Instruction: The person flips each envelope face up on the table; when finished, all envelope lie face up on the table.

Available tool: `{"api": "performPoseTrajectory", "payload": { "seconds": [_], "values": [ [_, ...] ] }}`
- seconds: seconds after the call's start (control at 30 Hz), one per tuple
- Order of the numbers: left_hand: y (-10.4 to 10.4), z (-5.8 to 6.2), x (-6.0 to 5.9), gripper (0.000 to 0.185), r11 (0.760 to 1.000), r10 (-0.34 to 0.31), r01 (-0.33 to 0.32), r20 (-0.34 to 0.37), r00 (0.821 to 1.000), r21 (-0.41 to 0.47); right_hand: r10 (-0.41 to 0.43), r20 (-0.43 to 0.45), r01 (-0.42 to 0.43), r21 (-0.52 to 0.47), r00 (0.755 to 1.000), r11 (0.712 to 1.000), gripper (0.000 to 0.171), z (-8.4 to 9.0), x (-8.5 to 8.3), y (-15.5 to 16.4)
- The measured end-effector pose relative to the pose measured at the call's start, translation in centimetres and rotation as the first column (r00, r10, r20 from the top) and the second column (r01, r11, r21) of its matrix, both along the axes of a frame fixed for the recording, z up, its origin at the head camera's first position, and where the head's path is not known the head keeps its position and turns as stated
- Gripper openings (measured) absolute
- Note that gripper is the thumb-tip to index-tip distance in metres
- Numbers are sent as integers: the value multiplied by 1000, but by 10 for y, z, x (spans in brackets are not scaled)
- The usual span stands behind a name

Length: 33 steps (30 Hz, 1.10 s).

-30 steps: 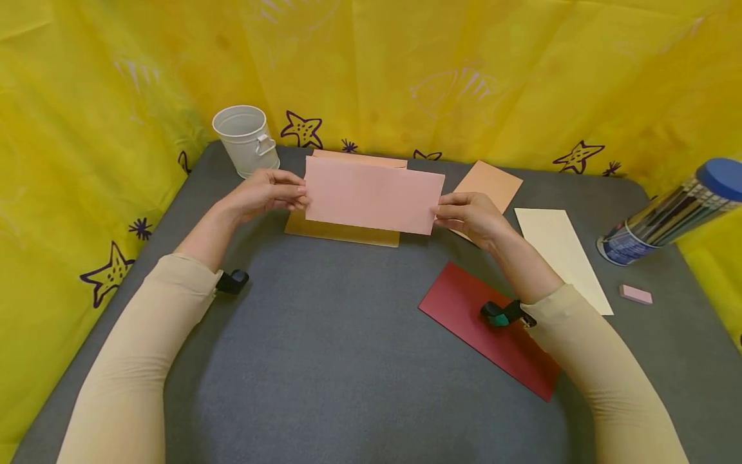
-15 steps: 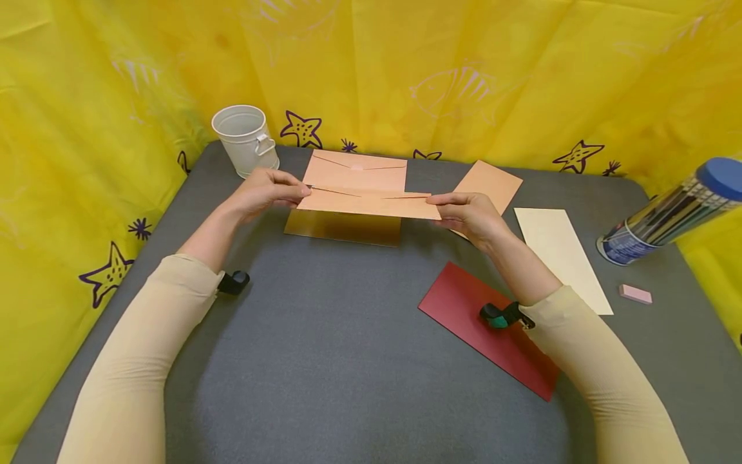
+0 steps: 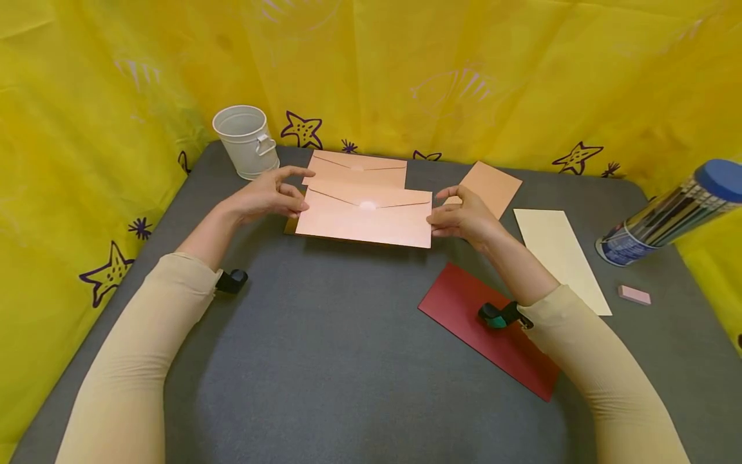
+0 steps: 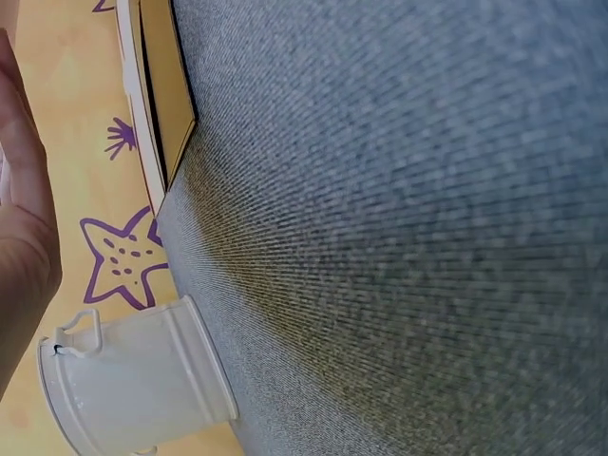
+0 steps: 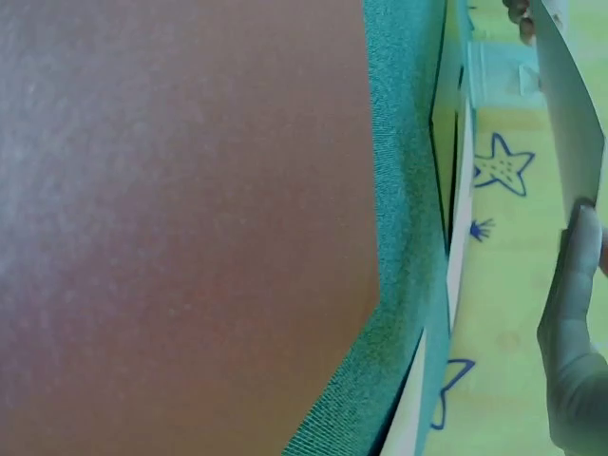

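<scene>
A pale pink-peach envelope point(image 3: 365, 225), flap side up, is held between both hands above a flat stack. My left hand point(image 3: 269, 195) pinches its left edge, the index finger raised off it. At the right edge, my right hand point(image 3: 468, 218) pinches it, with the index finger also lifted. Behind lies another peach envelope point(image 3: 359, 162). A yellow envelope point(image 3: 292, 225) shows as a sliver at the lower left, mostly hidden under the held one. In the right wrist view the held envelope point(image 5: 573, 114) appears edge-on, clear of the pile.
A white metal bucket point(image 3: 243, 143) stands at the back left. Right of the hands lie an orange-peach envelope point(image 3: 493, 187), a cream envelope point(image 3: 559, 258), a red envelope point(image 3: 458, 303) and a pink eraser point(image 3: 634, 295). A pencil tub point(image 3: 628, 241) leans outward at the right.
The held envelope has turned from its plain pink side through nearly flat to its flap side, and come down slightly toward the stack. Both index fingers have lifted off it.
</scene>
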<state>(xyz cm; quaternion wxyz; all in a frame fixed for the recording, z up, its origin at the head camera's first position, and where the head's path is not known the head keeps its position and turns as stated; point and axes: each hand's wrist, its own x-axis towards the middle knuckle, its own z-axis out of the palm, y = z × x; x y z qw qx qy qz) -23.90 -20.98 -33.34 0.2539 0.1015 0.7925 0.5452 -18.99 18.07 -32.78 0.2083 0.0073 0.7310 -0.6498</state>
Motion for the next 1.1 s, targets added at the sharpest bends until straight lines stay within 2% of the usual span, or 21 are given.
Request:
{"api": "performPoseTrajectory", "payload": {
  "seconds": [0.1,0.17,0.33,0.47,0.6,0.83,1.1],
  "values": [
    [-1,0,1,69,999,-26,25,-3,1000,-34,52,-2,-52,42,999,998,69,1,0,-1],
    [-2,0,1,67,998,-36,36,-1,999,-56,86,1,-86,72,996,994,73,1,0,-2],
    [-1,-2,0,55,994,-49,50,11,999,-95,142,44,-147,133,989,980,65,0,1,-3],
    [-2,-4,-1,42,992,-54,55,12,998,-115,158,82,-168,138,984,976,60,-4,3,-5],
    [-7,-4,-3,36,985,-104,106,26,994,-137,160,111,-175,146,981,974,52,-8,6,-10],
    [-18,-3,-6,16,954,-224,246,138,965,-173,181,151,-203,147,972,968,47,-13,8,-17],
    [-23,-2,-7,9,939,-214,265,232,949,-219,188,216,-208,74,958,975,42,-22,9,-24]
  ]
}}
